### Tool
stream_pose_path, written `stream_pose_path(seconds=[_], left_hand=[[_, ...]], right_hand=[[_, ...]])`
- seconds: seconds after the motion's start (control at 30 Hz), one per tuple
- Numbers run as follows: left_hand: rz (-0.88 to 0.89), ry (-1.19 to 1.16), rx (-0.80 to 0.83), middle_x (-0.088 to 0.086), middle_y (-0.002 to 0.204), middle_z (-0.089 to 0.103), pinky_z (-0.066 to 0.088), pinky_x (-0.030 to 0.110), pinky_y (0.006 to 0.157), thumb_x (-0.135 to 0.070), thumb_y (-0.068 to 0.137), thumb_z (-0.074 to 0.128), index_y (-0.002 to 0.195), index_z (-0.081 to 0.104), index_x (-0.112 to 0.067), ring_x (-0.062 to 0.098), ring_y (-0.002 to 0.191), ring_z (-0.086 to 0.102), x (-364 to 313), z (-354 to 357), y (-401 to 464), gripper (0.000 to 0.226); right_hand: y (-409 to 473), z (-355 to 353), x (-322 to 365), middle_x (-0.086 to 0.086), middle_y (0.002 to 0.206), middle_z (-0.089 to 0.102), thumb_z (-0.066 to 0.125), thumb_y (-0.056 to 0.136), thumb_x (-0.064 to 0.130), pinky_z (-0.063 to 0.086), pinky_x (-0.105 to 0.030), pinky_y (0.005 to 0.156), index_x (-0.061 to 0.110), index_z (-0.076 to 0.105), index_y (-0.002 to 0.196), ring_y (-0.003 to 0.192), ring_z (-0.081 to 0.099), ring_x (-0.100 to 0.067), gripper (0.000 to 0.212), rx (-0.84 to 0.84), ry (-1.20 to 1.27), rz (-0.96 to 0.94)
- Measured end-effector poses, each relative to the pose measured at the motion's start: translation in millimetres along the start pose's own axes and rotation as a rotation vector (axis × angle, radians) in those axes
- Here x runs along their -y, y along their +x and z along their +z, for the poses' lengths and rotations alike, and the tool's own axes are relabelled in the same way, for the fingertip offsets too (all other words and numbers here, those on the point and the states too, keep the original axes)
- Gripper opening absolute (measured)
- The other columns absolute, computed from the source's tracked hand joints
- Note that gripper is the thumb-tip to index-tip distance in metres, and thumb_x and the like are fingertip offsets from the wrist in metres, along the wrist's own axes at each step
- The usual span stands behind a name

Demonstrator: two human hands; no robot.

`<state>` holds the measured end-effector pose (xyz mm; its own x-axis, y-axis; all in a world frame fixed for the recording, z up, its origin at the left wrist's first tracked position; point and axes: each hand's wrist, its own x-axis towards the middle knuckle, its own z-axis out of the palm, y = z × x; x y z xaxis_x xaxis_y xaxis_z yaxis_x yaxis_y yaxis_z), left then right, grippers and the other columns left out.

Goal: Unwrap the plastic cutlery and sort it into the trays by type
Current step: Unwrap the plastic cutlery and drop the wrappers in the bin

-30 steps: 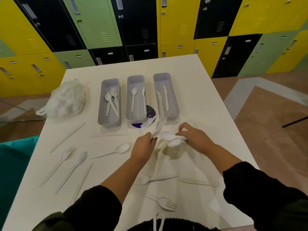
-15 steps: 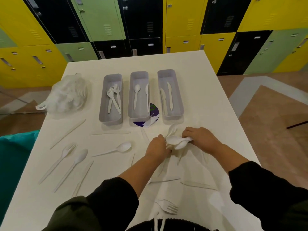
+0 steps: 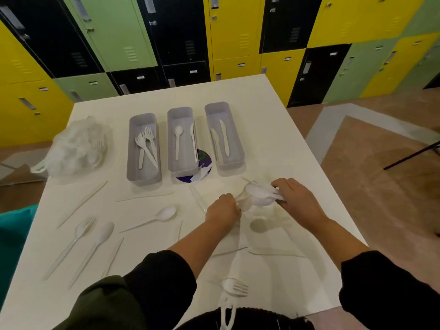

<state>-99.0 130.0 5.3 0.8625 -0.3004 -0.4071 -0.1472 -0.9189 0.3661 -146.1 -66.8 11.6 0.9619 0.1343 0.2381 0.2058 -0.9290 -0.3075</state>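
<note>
Wrapped cutlery (image 3: 262, 196), blurred, between both hands, near trays (image 3: 182, 144).

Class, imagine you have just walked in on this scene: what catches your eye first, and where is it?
Two bare hands meet over the white table: the right hand grips a white spoon, the left hand closes on its clear wrapper. Behind them stand three grey trays, holding forks, spoons and knives from left to right. Yellow, green and black lockers fill the background.

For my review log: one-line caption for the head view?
Both hands pull at a wrapped spoon before three trays of sorted cutlery.
</note>
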Motion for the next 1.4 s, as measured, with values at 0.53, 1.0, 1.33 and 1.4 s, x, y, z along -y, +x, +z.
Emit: stream_pose_path(seconds=[0.53, 1.0, 1.33, 1.4], left_hand=[[0.333, -0.145, 0.119, 0.023, 0.107, 0.061, 0.033, 0.028, 0.065, -0.012, 0.097, 0.040, 0.095, 0.044, -0.005, 0.032, 0.086, 0.059, -47, 16, -27, 0.008], [0.412, 0.251, 0.249, 0.021, 0.124, 0.044, 0.044, 0.043, 0.081, -0.015, 0.095, 0.047, 0.117, 0.048, 0.004, 0.039, 0.102, 0.056, -58, 50, -51, 0.030], [0.339, 0.048, -0.032, 0.021, 0.097, 0.057, 0.045, 0.043, 0.077, -0.011, 0.098, 0.034, 0.119, 0.036, -0.004, 0.034, 0.088, 0.058, -28, 23, -41, 0.022], [0.322, 0.020, -0.113, 0.015, 0.091, 0.049, 0.042, 0.037, 0.074, -0.014, 0.099, 0.034, 0.115, 0.042, -0.005, 0.027, 0.083, 0.052, -15, 8, -35, 0.020]], right_hand=[[-49, -21, -19, -0.023, 0.081, 0.063, 0.043, 0.098, 0.024, 0.042, -0.039, 0.057, 0.009, 0.038, 0.090, 0.069, 0.058, -0.037, 0.018, -0.054, 0.329, 0.674], [-38, -23, -29, -0.019, 0.083, 0.063, 0.043, 0.098, 0.023, 0.046, -0.042, 0.061, 0.005, 0.041, 0.088, 0.060, 0.050, -0.028, 0.021, -0.084, 0.431, 0.726], [-9, -4, -26, 0.002, 0.063, 0.036, 0.050, 0.095, 0.017, 0.025, -0.022, 0.049, 0.018, 0.029, 0.066, 0.061, 0.040, -0.021, 0.035, 0.009, 0.362, 0.702], [-4, 1, -21, 0.002, 0.065, 0.037, 0.057, 0.091, 0.020, 0.024, -0.025, 0.049, 0.011, 0.035, 0.074, 0.069, 0.043, -0.024, 0.029, 0.058, 0.324, 0.696]])
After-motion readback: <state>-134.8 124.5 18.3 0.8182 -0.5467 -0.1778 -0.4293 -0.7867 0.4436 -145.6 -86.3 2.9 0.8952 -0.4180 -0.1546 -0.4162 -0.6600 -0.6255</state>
